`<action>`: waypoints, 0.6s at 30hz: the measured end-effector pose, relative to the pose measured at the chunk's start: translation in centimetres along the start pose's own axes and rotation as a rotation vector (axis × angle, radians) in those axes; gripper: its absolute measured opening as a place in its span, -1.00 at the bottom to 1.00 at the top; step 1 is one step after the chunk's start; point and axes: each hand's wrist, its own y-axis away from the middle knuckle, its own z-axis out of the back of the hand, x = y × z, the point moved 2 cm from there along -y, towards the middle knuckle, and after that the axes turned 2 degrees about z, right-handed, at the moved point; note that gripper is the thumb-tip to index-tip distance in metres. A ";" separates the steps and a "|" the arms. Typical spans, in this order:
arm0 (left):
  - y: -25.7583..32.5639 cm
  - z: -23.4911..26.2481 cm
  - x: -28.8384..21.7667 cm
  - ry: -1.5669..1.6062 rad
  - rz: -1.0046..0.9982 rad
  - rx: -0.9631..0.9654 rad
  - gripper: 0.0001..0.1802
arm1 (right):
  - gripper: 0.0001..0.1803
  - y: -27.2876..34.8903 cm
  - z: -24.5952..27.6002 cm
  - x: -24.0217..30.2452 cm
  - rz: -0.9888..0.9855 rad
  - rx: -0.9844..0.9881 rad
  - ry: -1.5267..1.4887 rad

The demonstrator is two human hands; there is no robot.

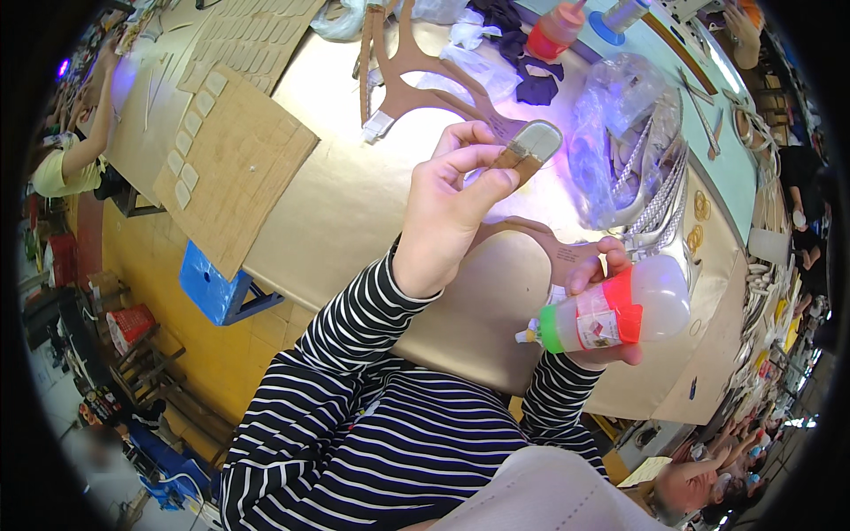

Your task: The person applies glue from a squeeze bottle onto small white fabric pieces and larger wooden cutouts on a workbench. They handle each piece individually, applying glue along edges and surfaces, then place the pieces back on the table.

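My left hand (447,208) is raised over the table and pinches a small round-ended strap piece (538,144), brown near my fingers and grey-green at the tip. Below and to the right, my right hand (606,262) wraps around a translucent squeeze bottle (662,305). The bottle lies tilted sideways, its green collar and narrow nozzle pointing left and red tape with a label around its middle. Part of my right palm is hidden behind it. Between my hands, a flat brown cut piece (567,259) lies on the tabletop.
Brown cut pieces (416,84) lie ahead, near black scraps and a red bottle (555,34). A clear plastic bag (611,124) with braided straps sits at right. Cardboard (257,146) with pale pieces overhangs the left edge above a blue stool (208,285). Another person's arm (93,146) shows at left.
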 end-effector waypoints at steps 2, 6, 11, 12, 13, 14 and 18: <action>0.3 -0.3 -0.4 -0.170 -0.133 0.006 -0.85 | 0.24 -0.3 0.0 0.0 -0.018 0.058 -0.026; 1.9 -1.0 -0.2 -0.420 -0.360 0.166 -0.80 | 0.22 -1.0 0.1 0.6 -0.122 0.351 -0.070; 3.3 -0.4 0.4 -0.860 -0.908 0.214 -0.63 | 0.18 -0.2 -0.7 2.3 -0.140 0.470 0.258; 3.6 -0.1 0.5 -0.909 -0.935 0.231 -0.62 | 0.14 0.1 -0.9 2.7 -0.162 0.431 0.353; 3.9 0.1 0.7 -0.959 -0.962 0.247 -0.61 | 0.11 0.2 -1.0 3.0 -0.156 0.421 0.431; 4.0 0.3 0.8 -0.973 -0.962 0.245 -0.60 | 0.08 0.4 -1.2 3.2 -0.161 0.430 0.474; 4.6 0.5 1.2 -0.949 -1.046 0.245 -0.65 | -0.05 0.1 -1.8 3.6 -0.039 0.528 0.583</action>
